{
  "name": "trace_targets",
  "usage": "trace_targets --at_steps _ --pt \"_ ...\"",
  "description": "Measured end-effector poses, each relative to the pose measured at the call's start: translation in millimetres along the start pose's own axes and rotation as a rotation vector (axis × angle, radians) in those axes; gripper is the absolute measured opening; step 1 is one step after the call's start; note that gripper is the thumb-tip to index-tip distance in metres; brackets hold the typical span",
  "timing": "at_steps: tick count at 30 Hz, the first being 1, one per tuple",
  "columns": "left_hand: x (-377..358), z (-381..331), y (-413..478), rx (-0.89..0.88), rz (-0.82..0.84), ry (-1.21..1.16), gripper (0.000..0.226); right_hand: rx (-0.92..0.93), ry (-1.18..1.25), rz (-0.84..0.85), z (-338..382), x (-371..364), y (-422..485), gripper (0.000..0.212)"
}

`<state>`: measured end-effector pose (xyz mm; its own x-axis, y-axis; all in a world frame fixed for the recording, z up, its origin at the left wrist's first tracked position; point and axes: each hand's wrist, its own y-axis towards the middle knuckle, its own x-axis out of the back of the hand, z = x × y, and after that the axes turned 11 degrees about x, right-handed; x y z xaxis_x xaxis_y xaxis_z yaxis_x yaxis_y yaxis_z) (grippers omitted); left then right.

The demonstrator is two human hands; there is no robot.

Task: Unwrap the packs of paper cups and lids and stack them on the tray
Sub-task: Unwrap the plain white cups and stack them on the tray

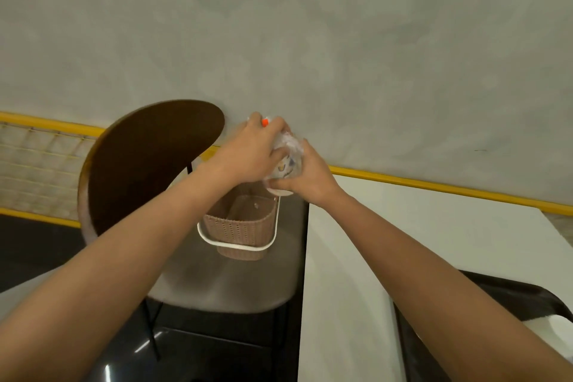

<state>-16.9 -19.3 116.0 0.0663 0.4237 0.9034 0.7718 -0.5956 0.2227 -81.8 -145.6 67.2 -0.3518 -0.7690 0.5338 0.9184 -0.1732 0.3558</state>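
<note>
Reaching past the white table (434,242) and brown chair (148,158), over the little basket (242,226) (sitting on the chair seat), gripping a crinkly plastic wrapper (289,150) tight in the curled fingers of the left hand (248,158) and right hand (310,178).

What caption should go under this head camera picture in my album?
Left hand and right hand grip a plastic-wrapped pack above a woven basket on a chair seat.

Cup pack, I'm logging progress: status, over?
Left hand, right hand both grip wrapped pack. Pack held over woven basket on chair. Wrap not yet off; nothing blocking.
</note>
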Motion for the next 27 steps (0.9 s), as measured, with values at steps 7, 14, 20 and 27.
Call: trace_targets --at_steps 7,14,20,27 --pt "9.0 -50.4 -34.9 -0.052 0.038 -0.056 0.044 0.021 -0.157 -0.108 27.2 40.6 -46.8 0.051" --pt "-0.2 -109.8 -67.0 -0.162 0.034 -0.158 0.045 0.017 -0.183 -0.181 32.9 92.2 -106.4 0.051" --pt "-24.1 -184.8 -100.6 -0.187 0.014 -0.397 0.049 0.051 -0.236 -0.241 35.1 155.7 -172.9 0.051" --pt "-62.2 -278.4 -151.5 -0.238 0.037 -0.426 0.048 0.009 -0.238 -0.236 26.1 223.9 -271.4 0.044"
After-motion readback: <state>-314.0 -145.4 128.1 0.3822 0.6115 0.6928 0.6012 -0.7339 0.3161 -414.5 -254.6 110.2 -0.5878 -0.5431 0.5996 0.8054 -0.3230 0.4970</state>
